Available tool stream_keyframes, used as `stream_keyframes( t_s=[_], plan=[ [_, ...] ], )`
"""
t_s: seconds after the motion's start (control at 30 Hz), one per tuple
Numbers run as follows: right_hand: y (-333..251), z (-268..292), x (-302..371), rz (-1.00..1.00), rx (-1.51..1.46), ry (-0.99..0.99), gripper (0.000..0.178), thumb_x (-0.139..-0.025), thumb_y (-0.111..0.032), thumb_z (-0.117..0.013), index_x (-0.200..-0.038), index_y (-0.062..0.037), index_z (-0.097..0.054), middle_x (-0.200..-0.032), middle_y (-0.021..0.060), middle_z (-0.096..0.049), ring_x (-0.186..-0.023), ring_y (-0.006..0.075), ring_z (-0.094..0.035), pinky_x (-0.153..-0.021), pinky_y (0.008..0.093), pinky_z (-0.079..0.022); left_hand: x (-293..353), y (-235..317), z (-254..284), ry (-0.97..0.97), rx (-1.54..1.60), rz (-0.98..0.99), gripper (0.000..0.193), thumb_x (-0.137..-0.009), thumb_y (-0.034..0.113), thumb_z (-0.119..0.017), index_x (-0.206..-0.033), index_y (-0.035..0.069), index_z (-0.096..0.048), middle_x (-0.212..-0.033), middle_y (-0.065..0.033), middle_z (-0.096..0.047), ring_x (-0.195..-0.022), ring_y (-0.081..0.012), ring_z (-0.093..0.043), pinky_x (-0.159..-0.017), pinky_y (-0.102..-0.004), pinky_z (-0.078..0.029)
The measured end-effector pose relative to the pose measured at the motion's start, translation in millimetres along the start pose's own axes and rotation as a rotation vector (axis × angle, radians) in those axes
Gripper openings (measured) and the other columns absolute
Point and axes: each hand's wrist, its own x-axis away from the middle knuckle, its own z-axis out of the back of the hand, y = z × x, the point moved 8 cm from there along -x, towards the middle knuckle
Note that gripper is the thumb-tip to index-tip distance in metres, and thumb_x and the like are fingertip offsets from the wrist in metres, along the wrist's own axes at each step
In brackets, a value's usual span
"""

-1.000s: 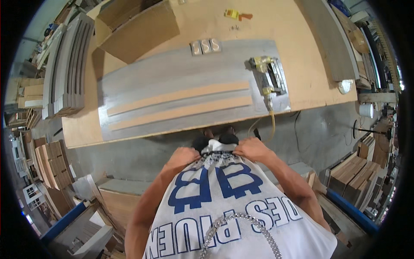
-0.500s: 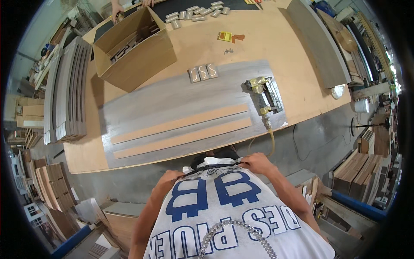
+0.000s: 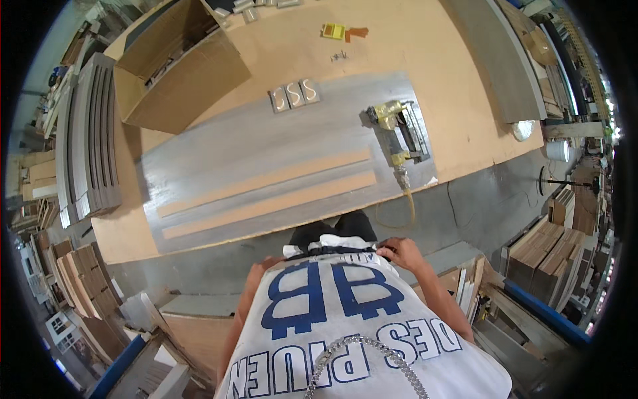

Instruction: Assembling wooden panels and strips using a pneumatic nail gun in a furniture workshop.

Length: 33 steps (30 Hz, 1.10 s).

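Observation:
My right hand (image 3: 401,253) is closed at my waist, its fingers pinching the end of a dark waistband (image 3: 345,251) below the hem of my white shirt (image 3: 332,292). On the other side my left hand (image 3: 267,263) rests at the waist, with its fingers mostly hidden by the shirt. In front of me a grey panel (image 3: 266,146) lies on the workbench (image 3: 458,126). Two tan strips (image 3: 272,199) run along it. A nail gun (image 3: 402,133) with a hose lies at the panel's right end, and three small grey blocks (image 3: 294,96) sit at its far edge.
An open cardboard box (image 3: 193,86) stands at the bench's far left. Stacked grey boards (image 3: 86,139) are left of it; a long grey panel (image 3: 495,60) lies at the right. A yellow packet (image 3: 333,31) and small metal pieces (image 3: 339,56) lie farther back.
The view has shifted, so the bench and its contents sit higher and slightly left. Both hands stay at my waist; the left is now more hidden behind the shirt.

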Motion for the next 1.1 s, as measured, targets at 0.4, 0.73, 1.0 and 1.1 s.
stream_keyframes(
  t_s=[0.4, 0.73, 1.0, 1.1],
  plan=[
    [35.8, 44.0, -25.5, 0.393, 0.509, -0.224, 0.021, -0.089, -0.023, -0.058, -0.082, -0.0059, -0.068, -0.081, 0.0118, -0.069, -0.076, 0.0343, -0.068, -0.063, 0.0457, -0.054, -73.2, 128.8, -98.3, -0.006, -0.552, -0.257, 0.023, -0.080, 0.020, -0.070, -0.098, 0.006, -0.073, -0.089, -0.0116, -0.071, -0.080, -0.0326, -0.069, -0.071, -0.0391, -0.055],
    [25.8, 95.8, -66.1, 0.344, 0.271, -0.372, 0.023, -0.093, -0.030, -0.059, -0.091, -0.0094, -0.070, -0.081, 0.0136, -0.070, -0.078, 0.0367, -0.067, -0.069, 0.0488, -0.051, -94.4, 113.9, -95.0, -0.075, -0.684, -0.018, 0.024, -0.091, 0.027, -0.064, -0.098, 0.005, -0.070, -0.091, -0.0113, -0.067, -0.085, -0.0331, -0.067, -0.072, -0.0409, -0.053],
    [1.9, 102.8, -75.1, 0.018, -0.062, -0.030, 0.025, -0.093, -0.029, -0.064, -0.101, -0.0062, -0.070, -0.087, 0.0166, -0.070, -0.077, 0.0362, -0.066, -0.069, 0.0416, -0.051, -37.5, 114.8, -54.0, 0.374, -0.124, 0.000, 0.028, -0.097, 0.026, -0.065, -0.104, -0.001, -0.070, -0.093, -0.0134, -0.069, -0.083, -0.0251, -0.066, -0.074, -0.0328, -0.052],
    [-4.7, 103.0, -81.6, 0.014, -0.234, 0.067, 0.021, -0.094, -0.022, -0.064, -0.102, -0.0026, -0.069, -0.081, 0.0159, -0.068, -0.072, 0.0330, -0.065, -0.067, 0.0358, -0.051, -38.9, 85.1, -36.0, 0.405, 0.026, -0.032, 0.027, -0.096, 0.026, -0.065, -0.099, -0.001, -0.069, -0.092, -0.0136, -0.069, -0.081, -0.0229, -0.065, -0.072, -0.0330, -0.051]
  ],
)
